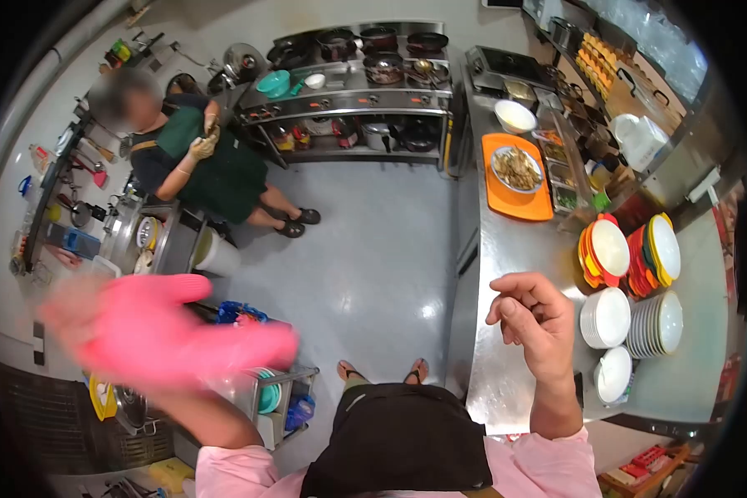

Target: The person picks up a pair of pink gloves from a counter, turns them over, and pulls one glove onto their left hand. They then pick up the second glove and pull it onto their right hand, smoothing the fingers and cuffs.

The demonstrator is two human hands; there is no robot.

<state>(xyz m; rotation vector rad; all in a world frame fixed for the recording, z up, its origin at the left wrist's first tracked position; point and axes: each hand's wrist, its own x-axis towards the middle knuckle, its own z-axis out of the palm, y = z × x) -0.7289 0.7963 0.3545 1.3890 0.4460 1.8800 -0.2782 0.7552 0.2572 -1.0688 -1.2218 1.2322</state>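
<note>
At the left, my left hand [70, 311], blurred by motion, is closed on a pink mitt [166, 324]. The mitt stretches to the right, in front of my forearm. Above the steel counter [506, 249] on the right is my right hand [535, 324], its fingers loosely curled and apart with nothing between them. Beyond it, a plate of food [517, 170] rests on an orange tray [519, 203]. Stacks of white plates [604, 319] and colored-rim plates [607, 247] stand to the right of my right hand.
Another person [187, 153] in a dark green apron stands at upper left, hands together. Pans sit on the stove [349, 100] at the back. A white bucket [217, 253] and a small shelf rack [307, 373] are on the left. Food containers [564, 174] line the right counter.
</note>
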